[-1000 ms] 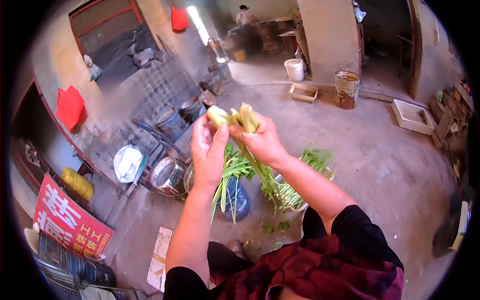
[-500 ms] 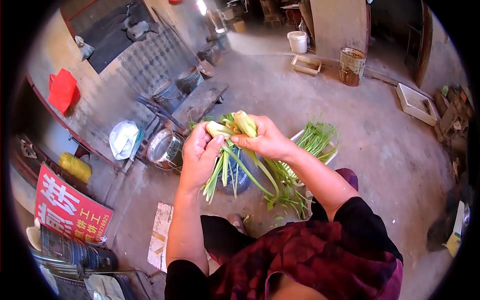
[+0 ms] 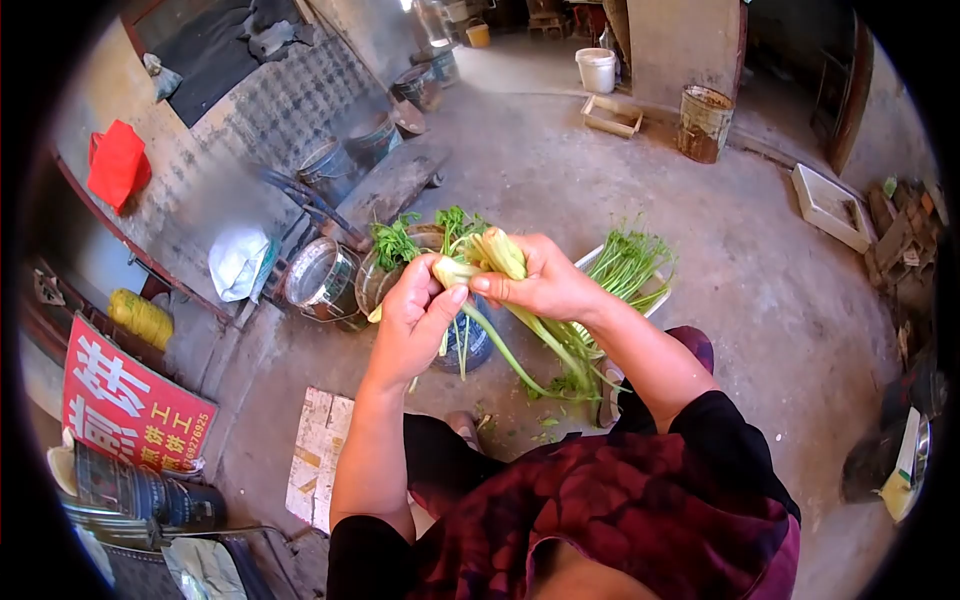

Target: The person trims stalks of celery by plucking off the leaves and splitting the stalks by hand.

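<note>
Both hands are close together at chest height over the floor, gripping celery with its pale root ends up. My left hand is closed, thumb and fingers pinching one pale base. My right hand wraps round the thicker bunch beside it, its thumb pressed toward the left thumb. Long green stalks hang down below the right hand. Leafy green tops show beyond the left hand. Under the hands stands a dark blue container, partly hidden. More celery lies in a pale tray beyond my right forearm.
A metal bucket and a white bag stand to the left. A plank trolley lies beyond. A flattened carton and a red sign are at lower left. Leaf scraps litter the floor.
The thin stalks hanging under my left hand have mostly moved out of sight, and leafy tops now show beyond it. The hanging stalks under my right hand have shifted. Both hands keep their grip.
</note>
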A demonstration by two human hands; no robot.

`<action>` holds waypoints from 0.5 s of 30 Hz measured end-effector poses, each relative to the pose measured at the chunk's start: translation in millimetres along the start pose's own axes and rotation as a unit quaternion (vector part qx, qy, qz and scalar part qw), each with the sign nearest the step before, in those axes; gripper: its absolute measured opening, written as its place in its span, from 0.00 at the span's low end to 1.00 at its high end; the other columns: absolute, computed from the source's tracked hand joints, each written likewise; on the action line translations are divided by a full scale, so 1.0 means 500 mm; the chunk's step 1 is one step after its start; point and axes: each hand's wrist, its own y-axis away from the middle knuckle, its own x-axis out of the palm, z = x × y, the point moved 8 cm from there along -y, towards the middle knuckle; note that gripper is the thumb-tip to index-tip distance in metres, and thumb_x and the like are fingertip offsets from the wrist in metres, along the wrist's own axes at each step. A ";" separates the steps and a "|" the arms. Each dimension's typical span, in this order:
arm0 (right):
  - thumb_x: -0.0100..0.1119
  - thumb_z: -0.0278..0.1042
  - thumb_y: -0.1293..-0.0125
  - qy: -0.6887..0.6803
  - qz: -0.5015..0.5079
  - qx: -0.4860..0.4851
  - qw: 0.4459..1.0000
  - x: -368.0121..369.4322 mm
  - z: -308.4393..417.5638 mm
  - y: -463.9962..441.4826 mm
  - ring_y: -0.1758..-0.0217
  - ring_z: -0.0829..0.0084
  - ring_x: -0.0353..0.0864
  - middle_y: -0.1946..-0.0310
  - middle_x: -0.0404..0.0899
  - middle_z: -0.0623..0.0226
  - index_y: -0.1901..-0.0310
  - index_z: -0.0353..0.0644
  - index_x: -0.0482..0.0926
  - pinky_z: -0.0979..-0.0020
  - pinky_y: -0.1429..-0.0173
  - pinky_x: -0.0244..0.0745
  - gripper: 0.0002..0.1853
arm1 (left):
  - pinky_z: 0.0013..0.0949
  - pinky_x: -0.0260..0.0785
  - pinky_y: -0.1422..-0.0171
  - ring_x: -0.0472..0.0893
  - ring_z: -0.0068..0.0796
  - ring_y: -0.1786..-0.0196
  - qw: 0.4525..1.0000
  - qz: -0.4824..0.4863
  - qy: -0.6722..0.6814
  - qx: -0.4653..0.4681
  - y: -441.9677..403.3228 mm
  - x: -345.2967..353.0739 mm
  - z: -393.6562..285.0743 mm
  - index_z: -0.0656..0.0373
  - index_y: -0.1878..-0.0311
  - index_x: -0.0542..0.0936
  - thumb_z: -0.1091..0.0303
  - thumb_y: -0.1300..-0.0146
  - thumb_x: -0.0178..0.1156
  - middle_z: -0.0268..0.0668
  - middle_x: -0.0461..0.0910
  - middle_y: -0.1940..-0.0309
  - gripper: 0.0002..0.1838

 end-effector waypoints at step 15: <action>0.60 0.35 0.43 -0.031 -0.055 0.059 0.996 -0.102 0.038 0.051 0.78 0.86 0.69 0.79 0.73 0.74 0.66 0.38 0.76 0.82 0.74 0.64 0.09 | 0.17 0.60 0.71 0.66 0.15 0.76 0.995 -0.090 -0.023 -0.047 0.051 -0.102 0.016 0.59 0.59 0.69 0.68 0.38 0.48 0.30 0.69 0.78 0.07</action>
